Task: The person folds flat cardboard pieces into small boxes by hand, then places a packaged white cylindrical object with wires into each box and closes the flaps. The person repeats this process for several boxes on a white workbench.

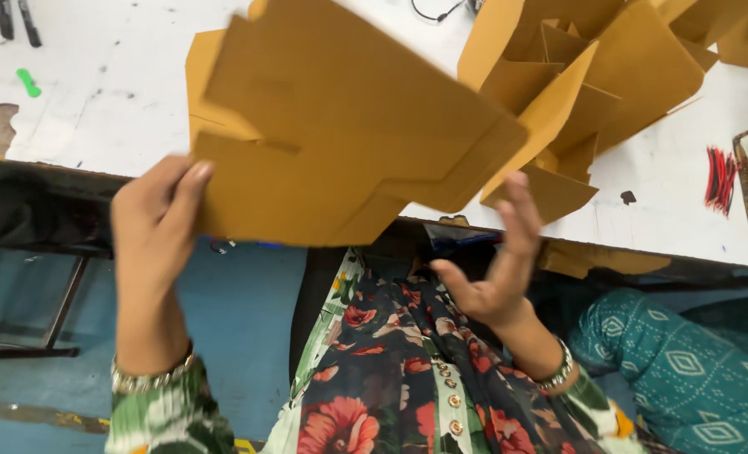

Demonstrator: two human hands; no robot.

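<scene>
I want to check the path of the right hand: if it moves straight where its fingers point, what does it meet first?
Probably the flat cardboard: the right hand points up at its lower edge, though depth is unclear.

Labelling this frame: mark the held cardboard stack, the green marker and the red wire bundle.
cardboard stack (340, 134): head view, middle of the top sheet's flat face.
green marker (28, 82): head view, mid-body, on the white table's left side.
red wire bundle (719, 178): head view, centre of the strands near the right edge.
</scene>
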